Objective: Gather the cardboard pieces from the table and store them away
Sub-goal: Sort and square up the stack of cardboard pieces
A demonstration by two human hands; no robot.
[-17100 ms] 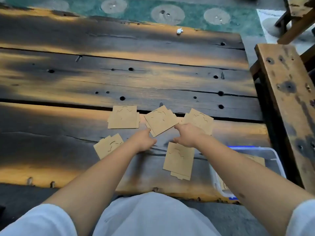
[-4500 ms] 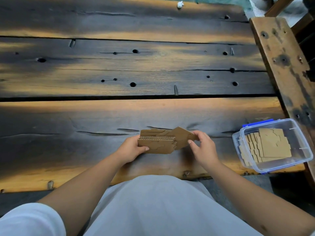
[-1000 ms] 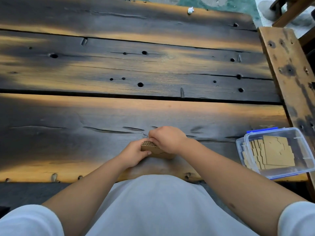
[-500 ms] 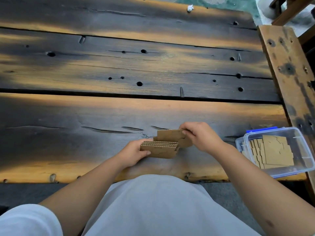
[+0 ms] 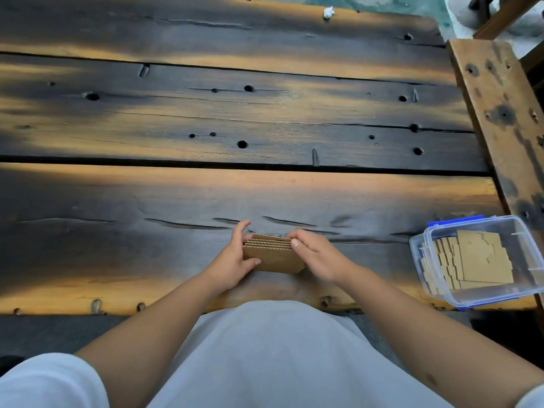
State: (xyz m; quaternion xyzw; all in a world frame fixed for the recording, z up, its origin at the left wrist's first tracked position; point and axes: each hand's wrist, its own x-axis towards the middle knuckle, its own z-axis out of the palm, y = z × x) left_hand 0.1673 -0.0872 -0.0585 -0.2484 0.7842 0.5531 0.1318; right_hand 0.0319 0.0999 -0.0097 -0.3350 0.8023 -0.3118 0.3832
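Note:
A stack of brown cardboard pieces [image 5: 272, 256] stands on edge near the front of the dark wooden table [image 5: 235, 119]. My left hand [image 5: 232, 262] grips the stack's left end, thumb in front and fingers behind. My right hand [image 5: 316, 256] presses against its right end, thumb on the top edges. A clear plastic box [image 5: 441, 287] with a blue-trimmed rim sits at the table's front right corner, apart from my hands. Inside it lie more cardboard pieces [image 5: 477, 265], laid flat and overlapping.
A weathered wooden bench [image 5: 500, 113] runs along the table's right side. A small white scrap [image 5: 328, 11] lies at the table's far edge. Deep grooves and knot holes cross the planks. My white-clothed lap fills the bottom of the view.
Half a second ago my right hand held one piece raised at the stack's right. Now that piece is level with the others and my right hand presses the stack's end.

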